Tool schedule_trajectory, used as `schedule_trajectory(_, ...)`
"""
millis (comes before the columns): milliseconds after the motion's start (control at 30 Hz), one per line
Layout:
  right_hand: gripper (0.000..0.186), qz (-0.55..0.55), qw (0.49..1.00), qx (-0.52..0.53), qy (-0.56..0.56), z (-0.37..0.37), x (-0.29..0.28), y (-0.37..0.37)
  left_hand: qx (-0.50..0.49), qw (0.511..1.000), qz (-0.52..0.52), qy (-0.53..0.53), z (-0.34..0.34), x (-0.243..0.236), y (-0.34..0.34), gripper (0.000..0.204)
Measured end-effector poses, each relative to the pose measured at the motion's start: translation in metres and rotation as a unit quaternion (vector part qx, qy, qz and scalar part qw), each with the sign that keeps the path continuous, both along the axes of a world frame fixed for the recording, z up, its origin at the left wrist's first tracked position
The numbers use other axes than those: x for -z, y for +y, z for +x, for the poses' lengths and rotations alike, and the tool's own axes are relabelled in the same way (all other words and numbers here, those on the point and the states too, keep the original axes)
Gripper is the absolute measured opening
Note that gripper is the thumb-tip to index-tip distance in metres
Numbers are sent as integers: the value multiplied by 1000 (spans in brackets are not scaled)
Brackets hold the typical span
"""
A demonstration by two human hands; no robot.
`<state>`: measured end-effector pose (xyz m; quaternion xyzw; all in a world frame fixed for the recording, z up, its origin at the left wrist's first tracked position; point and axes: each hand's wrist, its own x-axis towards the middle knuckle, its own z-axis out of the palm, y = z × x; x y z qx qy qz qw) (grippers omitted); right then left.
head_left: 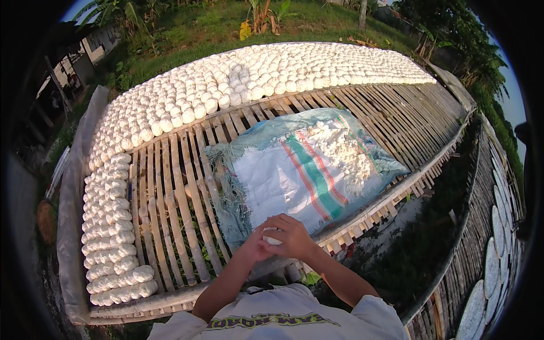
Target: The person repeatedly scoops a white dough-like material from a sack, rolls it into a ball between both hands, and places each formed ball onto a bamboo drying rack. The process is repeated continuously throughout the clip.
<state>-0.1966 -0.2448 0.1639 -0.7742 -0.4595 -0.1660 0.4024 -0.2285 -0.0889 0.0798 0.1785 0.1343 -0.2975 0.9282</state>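
Both my hands are cupped together close to my body, closed round a white lump (272, 241) that looks like dough or paste. My left hand (255, 248) supports it from the left and below, while the fingers of my right hand (290, 235) wrap over it. Only a small part of the lump shows between them. Just beyond lies a white woven sack (266, 181) with green and red stripes, spread over a bluish sheet (226, 152). A loose heap of crumbly white material (343, 147) rests on its far right part.
The slatted bamboo rack (170, 209) carries dense rows of white balls (272, 68) along its far side, and more balls (113, 243) down its left end. Rolled plastic sheeting (79, 226) borders the left. Another rack at right holds flat round grey discs (490, 266). Grass lies behind.
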Motion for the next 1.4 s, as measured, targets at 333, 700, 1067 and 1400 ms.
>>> schedule_trajectory(333,40,-46,999,18,17,-16,-2,-6,38,997,-71,-12,0,4,1,36)
schedule_trajectory(700,30,18,989,94,114,-5,-19,-30,-69,991,105,35,-2,-28,-7,43)
schedule_trajectory(1067,13,19,975,144,170,-5,-15,-28,-84,990,112,-10,3,-15,-4,34)
schedule_trajectory(1400,15,80,970,113,200,-2,-12,-29,-80,988,133,-15,6,-14,-3,35)
